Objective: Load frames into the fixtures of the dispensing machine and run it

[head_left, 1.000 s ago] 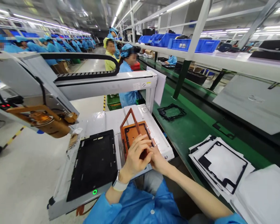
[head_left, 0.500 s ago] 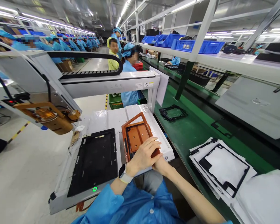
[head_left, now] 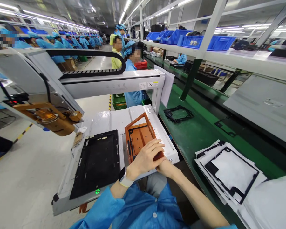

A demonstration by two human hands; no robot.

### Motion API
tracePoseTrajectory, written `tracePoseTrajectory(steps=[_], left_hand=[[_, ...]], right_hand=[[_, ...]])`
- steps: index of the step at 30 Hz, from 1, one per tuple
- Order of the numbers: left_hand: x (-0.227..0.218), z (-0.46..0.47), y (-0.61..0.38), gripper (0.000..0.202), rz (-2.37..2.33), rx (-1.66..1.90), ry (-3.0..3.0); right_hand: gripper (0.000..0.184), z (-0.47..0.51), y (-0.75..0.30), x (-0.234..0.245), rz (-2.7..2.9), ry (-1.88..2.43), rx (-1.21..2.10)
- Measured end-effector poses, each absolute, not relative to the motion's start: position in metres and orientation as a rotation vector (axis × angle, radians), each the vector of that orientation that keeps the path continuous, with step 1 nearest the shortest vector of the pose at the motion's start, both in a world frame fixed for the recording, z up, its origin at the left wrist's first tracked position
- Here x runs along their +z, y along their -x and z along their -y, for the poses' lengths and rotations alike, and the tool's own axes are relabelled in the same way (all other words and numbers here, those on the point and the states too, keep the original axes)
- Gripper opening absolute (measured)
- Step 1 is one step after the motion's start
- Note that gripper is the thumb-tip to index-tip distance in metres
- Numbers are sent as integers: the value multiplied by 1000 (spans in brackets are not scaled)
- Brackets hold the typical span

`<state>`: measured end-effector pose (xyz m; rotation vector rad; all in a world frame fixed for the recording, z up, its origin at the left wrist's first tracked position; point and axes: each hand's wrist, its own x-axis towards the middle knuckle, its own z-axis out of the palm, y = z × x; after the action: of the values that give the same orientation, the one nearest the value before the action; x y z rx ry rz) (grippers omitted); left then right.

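An orange fixture (head_left: 139,136) with a hinged lid frame lies closed on the white bed of a gantry machine (head_left: 114,121). My left hand (head_left: 145,157) rests palm down on the fixture's near end, fingers stretched flat over it. My right hand (head_left: 165,165) sits just under and behind the left hand at the fixture's near right corner; its fingers are hidden. A black frame in a black tray (head_left: 97,162) lies on the bed left of the fixture.
A green conveyor belt (head_left: 195,133) runs on the right with a black frame (head_left: 178,114) on it. Stacked white sheets with black frames (head_left: 228,170) lie near right. The machine's orange dispensing head (head_left: 47,119) hangs at left. Other workers in blue stand beyond.
The fixture's hinged lid frame, raised a second ago, has come down flat. My left hand went from curled fingers at the near edge to lying flat on it.
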<state>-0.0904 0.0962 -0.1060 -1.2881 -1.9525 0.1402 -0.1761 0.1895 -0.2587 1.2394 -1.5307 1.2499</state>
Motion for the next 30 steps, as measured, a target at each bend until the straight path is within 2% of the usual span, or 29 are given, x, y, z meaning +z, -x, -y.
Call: tracePoseTrajectory(steps=[2,6,10,13,16,19,25,30], left_hand=[[-111,-96,92,21,1967,182,1267],[-130,-94,98,21,2092,322,1205],[-126,-76,100,19,2226,384,1182],[-88,-48,94,32,2383,540,776],[-45,-20,83,61,2543,853,27],[-26,-4,75,79,2570,915,-209],[-23,12,70,79,2405,867,-112],[21,42,32,60,1986,672,411]], right_hand=[[60,-197,173,-260,1455,-1157,1255],[34,-230,173,-266,1247,-637,1320],[29,-255,164,-277,1227,-476,1350],[27,-258,143,-279,1253,-501,1362],[29,-247,120,-267,1220,-548,1388],[32,-223,102,-243,1163,-703,1431],[27,-149,83,-199,1150,-1026,1441],[15,-82,65,-174,1507,-1321,1066]])
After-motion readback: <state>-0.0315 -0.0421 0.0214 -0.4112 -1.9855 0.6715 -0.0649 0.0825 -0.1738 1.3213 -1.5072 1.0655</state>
